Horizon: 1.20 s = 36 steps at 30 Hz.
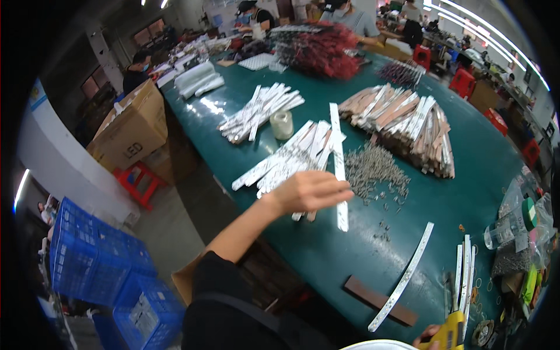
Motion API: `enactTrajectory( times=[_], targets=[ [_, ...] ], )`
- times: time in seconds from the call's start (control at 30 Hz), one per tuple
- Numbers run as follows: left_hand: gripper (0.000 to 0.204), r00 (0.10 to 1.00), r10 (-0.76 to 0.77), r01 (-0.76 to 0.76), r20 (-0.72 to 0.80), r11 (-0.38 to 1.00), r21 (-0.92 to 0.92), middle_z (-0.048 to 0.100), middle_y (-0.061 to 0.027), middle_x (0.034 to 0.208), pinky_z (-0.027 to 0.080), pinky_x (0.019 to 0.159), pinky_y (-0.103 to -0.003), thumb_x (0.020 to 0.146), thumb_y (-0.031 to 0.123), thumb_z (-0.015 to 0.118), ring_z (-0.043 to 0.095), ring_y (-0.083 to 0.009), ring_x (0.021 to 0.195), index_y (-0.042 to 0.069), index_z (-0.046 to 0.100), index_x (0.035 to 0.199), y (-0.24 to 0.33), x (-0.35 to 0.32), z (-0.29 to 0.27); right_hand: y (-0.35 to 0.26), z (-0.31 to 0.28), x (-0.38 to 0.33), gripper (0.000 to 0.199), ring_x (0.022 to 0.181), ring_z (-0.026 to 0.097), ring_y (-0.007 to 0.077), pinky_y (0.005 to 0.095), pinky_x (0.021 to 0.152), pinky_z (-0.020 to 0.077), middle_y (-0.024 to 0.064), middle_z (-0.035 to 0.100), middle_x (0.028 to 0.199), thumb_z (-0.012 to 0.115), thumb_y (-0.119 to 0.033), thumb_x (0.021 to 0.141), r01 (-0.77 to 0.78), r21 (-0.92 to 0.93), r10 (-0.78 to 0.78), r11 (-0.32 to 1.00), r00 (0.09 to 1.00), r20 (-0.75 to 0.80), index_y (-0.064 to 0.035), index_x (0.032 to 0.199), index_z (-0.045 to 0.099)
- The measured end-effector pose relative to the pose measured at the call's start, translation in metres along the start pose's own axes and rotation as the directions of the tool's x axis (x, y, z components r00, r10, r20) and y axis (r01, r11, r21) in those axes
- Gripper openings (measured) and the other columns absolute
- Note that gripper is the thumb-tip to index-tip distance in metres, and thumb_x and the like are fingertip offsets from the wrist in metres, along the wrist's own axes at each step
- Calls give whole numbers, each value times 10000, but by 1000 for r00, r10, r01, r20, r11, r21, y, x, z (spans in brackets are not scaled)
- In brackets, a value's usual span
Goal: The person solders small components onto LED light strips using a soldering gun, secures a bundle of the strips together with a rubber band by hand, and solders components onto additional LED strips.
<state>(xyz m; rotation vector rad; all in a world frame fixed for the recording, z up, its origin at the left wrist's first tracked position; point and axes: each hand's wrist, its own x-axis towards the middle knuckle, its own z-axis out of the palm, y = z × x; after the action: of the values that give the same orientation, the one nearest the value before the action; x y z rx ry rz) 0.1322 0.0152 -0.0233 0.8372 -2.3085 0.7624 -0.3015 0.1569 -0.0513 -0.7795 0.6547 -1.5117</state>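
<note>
My left hand reaches over the table with its fingers closed around a long white strip, which stands out above and below the fingers. Just left of it lies a pile of similar white strips. At the lower edge my right hand grips a yellow handheld tool, only partly in view, so its exact kind does not show. Between the hands a curved white strip with small dots rests across a flat brown bar. Small metal parts are heaped right of the held strip.
The green table carries a bundle of white and brown strips, another strip pile, a tape roll and a red-black bundle. A clear jar stands right. Blue crates and a carton are left. Co-workers sit beyond.
</note>
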Motion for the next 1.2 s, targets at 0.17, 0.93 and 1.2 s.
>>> enactTrajectory(
  times=[0.17, 0.93, 1.2],
  targets=[
    [367, 977, -82, 84, 197, 996, -1, 672, -43, 1049, 547, 695, -318, 726, 57, 639, 665, -211, 854, 137, 688, 1081, -22, -52, -24, 23, -39, 34, 459, 849, 412, 206, 297, 637, 429, 94, 458, 968, 696, -146, 813, 3, 518, 9, 855, 1000, -22, -14, 1147, 410],
    [312, 683, -609, 544, 404, 793, 275, 595, -65, 1202, 393, 1017, -435, 720, 117, 609, 553, -263, 1118, 79, 646, 1027, -1, -48, 28, 40, -34, 29, 500, 860, 392, 149, 253, 588, 458, 75, 392, 924, 585, -103, 876, -6, 579, 104, 815, 985, -135, -36, 1283, 302],
    [226, 687, -609, 618, 396, 777, 121, 609, -97, 1105, 425, 962, -403, 795, 55, 632, 582, -279, 1009, 69, 639, 1020, 6, -26, 22, 41, -36, 29, 544, 866, 393, 158, 258, 597, 458, 75, 394, 917, 590, -86, 865, 6, 598, 108, 801, 982, -154, -28, 1316, 291]
  ],
)
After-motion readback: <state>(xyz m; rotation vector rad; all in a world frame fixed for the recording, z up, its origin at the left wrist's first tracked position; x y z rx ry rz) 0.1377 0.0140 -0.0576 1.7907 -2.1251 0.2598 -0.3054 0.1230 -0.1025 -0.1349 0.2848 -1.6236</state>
